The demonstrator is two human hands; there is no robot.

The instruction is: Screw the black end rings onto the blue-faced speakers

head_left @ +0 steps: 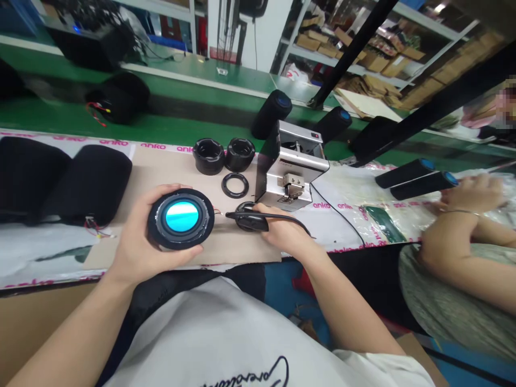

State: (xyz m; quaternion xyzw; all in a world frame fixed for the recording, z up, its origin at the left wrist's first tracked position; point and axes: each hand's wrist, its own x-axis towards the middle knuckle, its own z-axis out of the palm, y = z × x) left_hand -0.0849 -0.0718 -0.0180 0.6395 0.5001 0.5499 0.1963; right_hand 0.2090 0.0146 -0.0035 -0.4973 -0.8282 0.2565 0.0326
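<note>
— So, how is the round speaker [180, 217] being held?

— Securely, from what is shown. It is cupped in the left hand [149, 242], face turned up, over a cardboard sheet [242, 247] on the surface [48, 269]. The left fingers [169, 188] are spread around its black rim, leaving the shiny blue cone uncovered.

— And on the other side?

— A slim black corded tool [250, 219] is gripped in the right hand [282, 231], with its tip aimed toward a thin wire [220, 213] at the speaker's edge. The right fingers [262, 207] are pressed together around the handle, so that the tip is steadily controlled.

— What lies nearby?

— Two black cups [224, 156] and a black ring [235, 185] are set beside a metal machine [292, 166]. A co-worker's hand [471, 193] is seen well off to the right.
</note>
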